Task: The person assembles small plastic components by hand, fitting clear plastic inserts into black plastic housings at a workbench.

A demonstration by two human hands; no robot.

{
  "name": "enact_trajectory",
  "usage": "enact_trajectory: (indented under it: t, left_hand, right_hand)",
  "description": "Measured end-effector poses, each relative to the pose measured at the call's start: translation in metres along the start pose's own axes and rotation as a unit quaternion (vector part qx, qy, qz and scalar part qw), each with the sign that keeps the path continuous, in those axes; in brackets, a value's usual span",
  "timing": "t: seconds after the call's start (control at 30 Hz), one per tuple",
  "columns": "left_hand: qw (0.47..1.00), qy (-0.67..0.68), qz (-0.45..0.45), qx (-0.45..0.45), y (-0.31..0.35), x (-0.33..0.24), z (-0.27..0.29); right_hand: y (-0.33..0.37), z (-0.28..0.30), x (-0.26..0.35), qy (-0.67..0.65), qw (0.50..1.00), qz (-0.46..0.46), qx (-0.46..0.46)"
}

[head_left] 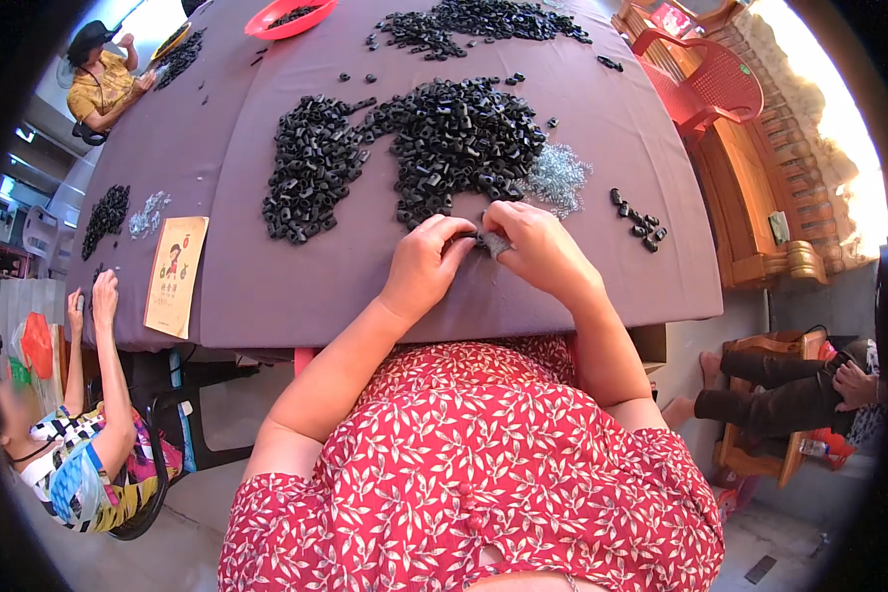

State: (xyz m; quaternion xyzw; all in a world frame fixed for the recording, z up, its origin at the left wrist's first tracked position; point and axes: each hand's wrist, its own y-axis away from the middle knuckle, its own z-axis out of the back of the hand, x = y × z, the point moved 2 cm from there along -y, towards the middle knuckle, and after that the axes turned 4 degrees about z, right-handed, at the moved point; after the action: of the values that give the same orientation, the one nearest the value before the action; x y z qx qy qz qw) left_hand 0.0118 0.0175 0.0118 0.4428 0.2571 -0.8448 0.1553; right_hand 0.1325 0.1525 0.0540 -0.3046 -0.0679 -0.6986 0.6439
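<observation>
My left hand [426, 261] and my right hand [537, 247] meet at the near edge of a table with a purple-grey cloth [286, 286]. Their fingertips pinch a small black plastic part [479, 237] between them, and my right hand also grips a small bunch of silvery metal bits [494, 244]. Just beyond my hands lies a big heap of black plastic parts [454, 148], with a second heap [311, 168] to its left. A pile of small silvery metal springs [557, 176] lies right of the big heap.
A few black parts [638, 219] lie apart at the right. A yellow card [176, 274] lies at the left. A red bowl [288, 18] and more black parts [483, 22] sit far across. Other people sit at the left [89, 434], far left [104, 79] and right [789, 390]. A red plastic chair [705, 84] stands at the right.
</observation>
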Motion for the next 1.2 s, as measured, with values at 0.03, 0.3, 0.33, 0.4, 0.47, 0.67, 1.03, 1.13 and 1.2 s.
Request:
enact_trajectory:
  t: [0.03, 0.3, 0.33, 0.4, 0.47, 0.67, 1.03, 1.13, 1.2]
  left_hand:
    - [1.0, 0.001, 0.001, 0.0, 0.0, 0.0, 0.0]
    - [0.999, 0.023, -0.011, 0.024, 0.0, 0.003, -0.001]
    - [0.998, 0.053, -0.004, 0.034, 0.0, 0.003, -0.001]
    - [0.993, 0.102, 0.021, 0.052, 0.0, 0.004, 0.0]
    - [0.985, 0.151, 0.047, 0.07, 0.001, 0.003, 0.001]
    - [0.955, 0.247, 0.097, 0.132, 0.002, 0.004, 0.001]
    - [0.884, 0.398, 0.136, -0.203, -0.011, 0.031, 0.016]
    - [0.89, 0.381, 0.146, -0.203, -0.01, 0.03, 0.015]
    - [0.891, 0.386, 0.144, -0.192, -0.01, 0.03, 0.013]
  right_hand:
    - [0.0, 0.0, 0.0, 0.0, 1.0, 0.0, 0.0]
    - [0.0, -0.004, -0.003, -0.161, 0.986, -0.032, -0.02]
    - [0.001, -0.005, -0.005, -0.161, 0.986, -0.032, -0.019]
    - [0.001, -0.007, -0.015, -0.318, 0.942, -0.109, -0.002]
    - [0.0, -0.006, -0.024, -0.384, 0.915, -0.119, 0.024]
    - [-0.002, -0.011, -0.03, -0.484, 0.865, -0.123, 0.048]
    - [-0.038, -0.004, -0.006, 0.007, 1.0, 0.008, 0.003]
    - [-0.051, -0.026, -0.011, 0.073, 0.997, 0.029, 0.009]
    - [-0.055, -0.039, -0.016, 0.1, 0.994, 0.035, 0.008]
